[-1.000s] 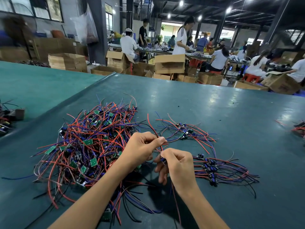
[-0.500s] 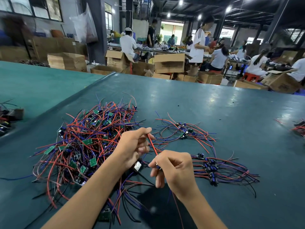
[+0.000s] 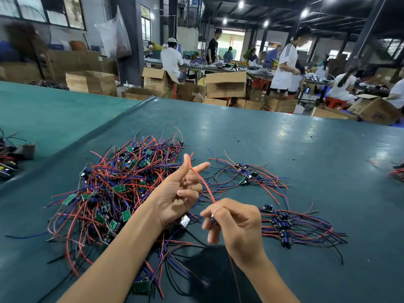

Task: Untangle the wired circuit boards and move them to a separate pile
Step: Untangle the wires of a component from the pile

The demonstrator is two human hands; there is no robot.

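Left hand (image 3: 179, 193) just let go. 0.5 s back it was curled round the red wire (image 3: 202, 182), now its fingers are splayed and the wire only lies across them. Right hand (image 3: 234, 224) keeps its pinch on the wire's lower end, just beside the left, both up off the table (image 3: 284, 149). Looks like 1 lead is sliding free. A small board (image 3: 185, 220) shows just under the left palm, at the edge of the tangled pile (image 3: 113, 189). The sorted pile (image 3: 284, 228) waits to the right.
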